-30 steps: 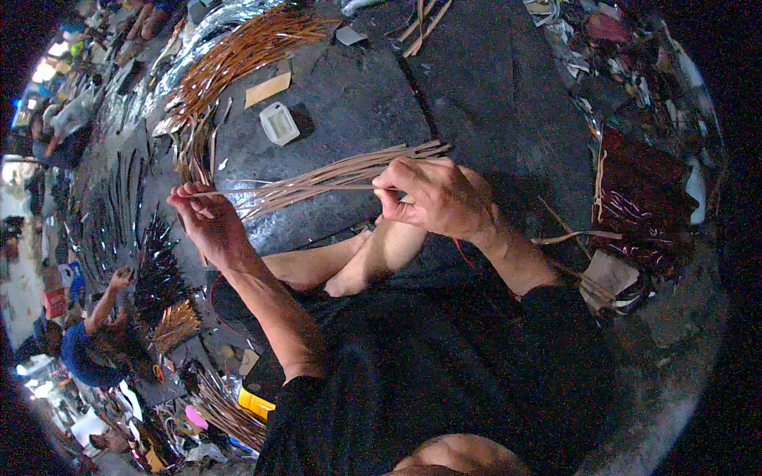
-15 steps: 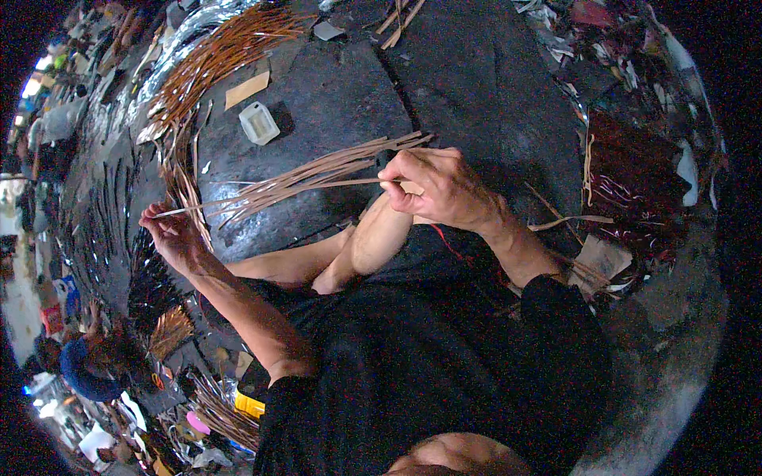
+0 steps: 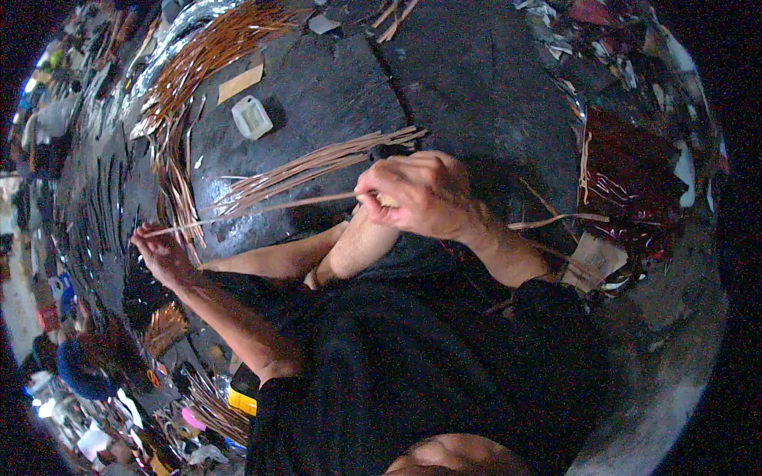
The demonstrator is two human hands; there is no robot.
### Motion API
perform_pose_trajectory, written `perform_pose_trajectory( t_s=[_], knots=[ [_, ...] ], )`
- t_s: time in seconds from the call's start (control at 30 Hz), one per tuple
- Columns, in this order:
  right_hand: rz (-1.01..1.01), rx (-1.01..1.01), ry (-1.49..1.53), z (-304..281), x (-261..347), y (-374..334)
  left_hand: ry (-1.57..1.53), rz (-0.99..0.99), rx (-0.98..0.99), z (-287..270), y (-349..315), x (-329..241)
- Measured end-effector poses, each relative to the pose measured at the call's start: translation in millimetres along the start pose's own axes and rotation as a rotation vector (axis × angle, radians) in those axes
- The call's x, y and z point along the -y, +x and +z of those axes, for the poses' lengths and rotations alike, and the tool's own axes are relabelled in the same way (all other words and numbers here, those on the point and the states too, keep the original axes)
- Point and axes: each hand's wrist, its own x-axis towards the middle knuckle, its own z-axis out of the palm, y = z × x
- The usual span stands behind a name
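Note:
A thin brown strip [image 3: 274, 209] stretches taut between my two hands. At the left, my left hand [image 3: 164, 252] pinches one end of it with the fingertips. My right hand [image 3: 417, 194] is closed around the other end, thumb and fingers pressed together, above my bent leg. Just beyond the strip lies a bundle of similar brown strips [image 3: 309, 163], spread on a dark mat [image 3: 333, 91]. The right ends of that bundle rest near a small black object whose kind I cannot make out.
A translucent plastic tub [image 3: 252, 117] and a tan card piece [image 3: 240, 83] lie beyond the bundle. Orange-brown strips [image 3: 210, 59] are heaped at the far left. Dark red glossy sheets [image 3: 627, 163] lie at the right, near a cardboard piece [image 3: 599, 258].
Both hands have shifted slightly left, and the held strip has come nearer to me, farther from the bundle. The grip of each hand stays closed.

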Motion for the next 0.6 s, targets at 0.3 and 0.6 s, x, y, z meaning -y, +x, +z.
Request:
perform_pose_trajectory(
  t_s=[0.3,0.6],
  knots=[
    [-0.062,0.172,0.173,90.1,18.6,-5.2,1.203,0.098,0.447,88.3,-104.4,-29.5],
    [0.176,0.242,0.149,44.4,-1.4,-7.0,1.129,0.177,1.022,139.2,-173.5,55.2]
  ],
)
